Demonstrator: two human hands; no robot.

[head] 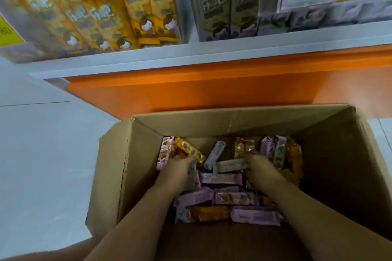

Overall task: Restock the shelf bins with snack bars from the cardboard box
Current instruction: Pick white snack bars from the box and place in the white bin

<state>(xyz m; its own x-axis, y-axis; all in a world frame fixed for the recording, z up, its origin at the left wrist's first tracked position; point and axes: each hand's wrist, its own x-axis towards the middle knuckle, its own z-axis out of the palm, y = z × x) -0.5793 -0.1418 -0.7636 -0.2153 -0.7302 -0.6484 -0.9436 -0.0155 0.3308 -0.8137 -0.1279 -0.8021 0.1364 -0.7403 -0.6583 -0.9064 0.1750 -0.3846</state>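
White floor (36,154), orange plinth (191,89), cardboard box (212,121); left grip (177,170), right grip (258,168) clasp snack bars (229,165)

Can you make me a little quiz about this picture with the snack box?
1. True or false: the left hand and right hand are both in the box, among the bars.
2. What colour are the shelf packs on the left? A yellow, B blue, C green.
3. Fill in: the panel under the shelf is ____.
Key: 1 true; 2 A; 3 orange.
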